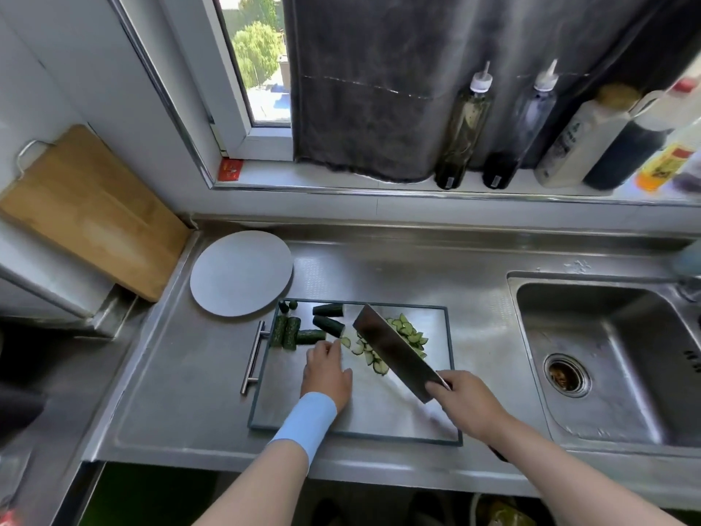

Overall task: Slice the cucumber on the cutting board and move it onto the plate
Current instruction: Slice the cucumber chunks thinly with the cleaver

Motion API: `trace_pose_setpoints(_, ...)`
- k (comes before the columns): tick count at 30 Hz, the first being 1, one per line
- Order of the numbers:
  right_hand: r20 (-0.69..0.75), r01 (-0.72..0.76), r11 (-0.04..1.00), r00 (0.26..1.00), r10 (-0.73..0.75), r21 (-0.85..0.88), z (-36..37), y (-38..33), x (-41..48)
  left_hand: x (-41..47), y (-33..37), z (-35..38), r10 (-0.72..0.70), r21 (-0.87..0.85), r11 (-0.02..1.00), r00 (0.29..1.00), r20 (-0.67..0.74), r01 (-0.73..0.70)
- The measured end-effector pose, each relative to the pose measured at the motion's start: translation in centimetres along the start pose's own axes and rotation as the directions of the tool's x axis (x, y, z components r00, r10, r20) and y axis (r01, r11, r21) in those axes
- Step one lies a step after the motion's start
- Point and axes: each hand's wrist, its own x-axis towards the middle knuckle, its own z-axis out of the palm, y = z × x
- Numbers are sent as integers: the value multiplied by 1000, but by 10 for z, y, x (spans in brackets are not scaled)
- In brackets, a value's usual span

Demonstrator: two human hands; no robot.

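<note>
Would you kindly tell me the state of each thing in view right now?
Plate: empty.
Cucumber chunks: unsliced, on the cutting board.
Cucumber slices: piled on the board, none plated.
Knife: tilted over slices, gripped by right hand.
Left hand: fingers by a chunk, grip unclear.
Bottles: upright, capped.

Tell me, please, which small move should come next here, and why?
Probably the left hand should steady the nearest cucumber piece just ahead of it, so the cleaver in the right hand can slice it: several pieces on the cutting board are unsliced.
</note>
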Motion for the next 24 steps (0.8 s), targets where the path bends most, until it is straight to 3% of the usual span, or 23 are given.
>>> trace_pose_setpoints(5,-94,7,992,996,5,124,-26,4,13,6,31,15,10,-59,998,1000,18,-9)
trace_pose_setpoints(11,-147,19,980,989,10,197,-41,14,28,8,45,27,127,-168,979,991,46,-117)
trace_pose_setpoints(24,-148,33,986,989,-8,165,-61,32,46,46,100,61,151,1,989,987,59,-151)
